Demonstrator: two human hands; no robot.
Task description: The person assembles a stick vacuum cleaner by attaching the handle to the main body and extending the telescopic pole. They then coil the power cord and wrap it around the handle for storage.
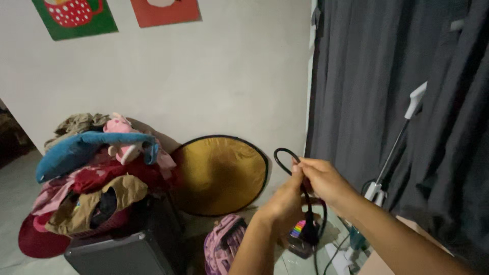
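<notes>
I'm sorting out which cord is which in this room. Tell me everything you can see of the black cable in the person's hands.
The black cable is thin, round and smooth, rubbery-looking. Its upper end bends into a small open loop standing above the hands, in front of the pale wall. The right hand pinches it at the loop's base; the left hand grips it just below. From there it hangs down past a dark plug-like thickening toward the floor, near the upright vacuum cleaner. Where it ends is out of view.

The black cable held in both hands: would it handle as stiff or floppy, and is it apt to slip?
The black cable probably handles as floppy yet springy: it bends into a rounded loop above the left hand and right hand. Below them it hangs down, so it looks light. Slipperiness cannot be judged.
</notes>
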